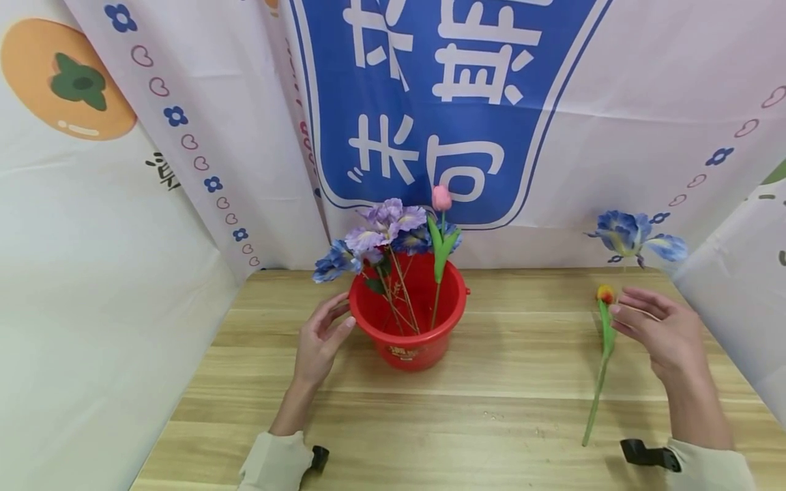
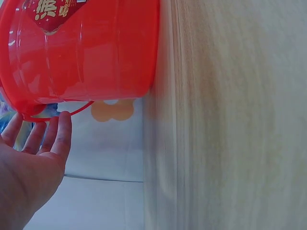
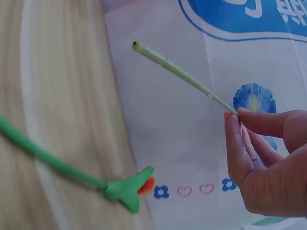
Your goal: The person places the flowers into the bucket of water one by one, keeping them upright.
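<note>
From here I see irises [image 1: 385, 221] and a pink tulip [image 1: 441, 198] already in the bucket [image 1: 434, 351]. My left hand [image 1: 319, 344], fingers loosely spread, touches its nine-o'clock side. Toward three o'clock, my right hand [image 1: 666, 334] pinches a blue iris [image 1: 621, 235]; an orange tulip [image 1: 606, 331] lies nearby, both outside.

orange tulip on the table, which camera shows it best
The head view: it shows the orange tulip whole, from bloom to stem end. The right wrist view cuts off its stem, and leaves hide much of the bloom; the left wrist view misses it.
</note>
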`<state>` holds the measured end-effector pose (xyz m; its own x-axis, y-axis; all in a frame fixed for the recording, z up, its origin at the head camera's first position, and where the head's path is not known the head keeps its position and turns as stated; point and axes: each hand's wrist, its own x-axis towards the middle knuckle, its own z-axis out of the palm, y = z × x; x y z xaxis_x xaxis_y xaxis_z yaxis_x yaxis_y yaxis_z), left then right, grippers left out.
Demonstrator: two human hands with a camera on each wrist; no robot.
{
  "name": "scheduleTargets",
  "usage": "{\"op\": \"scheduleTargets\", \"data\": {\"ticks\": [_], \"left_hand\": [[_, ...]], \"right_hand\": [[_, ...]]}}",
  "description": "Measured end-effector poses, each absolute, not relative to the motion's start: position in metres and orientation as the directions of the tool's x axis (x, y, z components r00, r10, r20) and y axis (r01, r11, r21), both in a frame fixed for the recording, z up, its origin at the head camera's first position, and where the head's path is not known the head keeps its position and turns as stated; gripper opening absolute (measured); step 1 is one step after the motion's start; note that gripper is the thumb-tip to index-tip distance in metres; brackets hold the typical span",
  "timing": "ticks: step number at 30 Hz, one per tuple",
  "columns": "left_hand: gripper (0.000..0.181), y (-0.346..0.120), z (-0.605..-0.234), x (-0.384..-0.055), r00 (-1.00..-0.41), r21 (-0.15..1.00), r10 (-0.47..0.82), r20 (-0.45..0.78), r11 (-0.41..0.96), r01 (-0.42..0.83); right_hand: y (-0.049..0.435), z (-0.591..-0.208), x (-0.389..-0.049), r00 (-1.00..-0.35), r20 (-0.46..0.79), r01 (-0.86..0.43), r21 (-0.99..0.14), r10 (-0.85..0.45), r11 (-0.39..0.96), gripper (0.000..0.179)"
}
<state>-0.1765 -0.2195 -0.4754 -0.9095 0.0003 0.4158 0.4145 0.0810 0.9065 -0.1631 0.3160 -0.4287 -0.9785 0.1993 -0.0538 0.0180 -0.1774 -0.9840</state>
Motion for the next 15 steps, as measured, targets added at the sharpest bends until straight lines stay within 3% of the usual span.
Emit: {"op": "scheduleTargets", "data": {"ticks": [15], "left_hand": [[0.048, -0.22, -0.476, -0.177, -0.908, 0.905, 0.003, 0.418, 0.084, 0.417]], "right_hand": [[0.287, -0.42, -0.165, -0.981, -0.002, -0.039, -0.978, 0.196, -0.203, 0.038]]}}
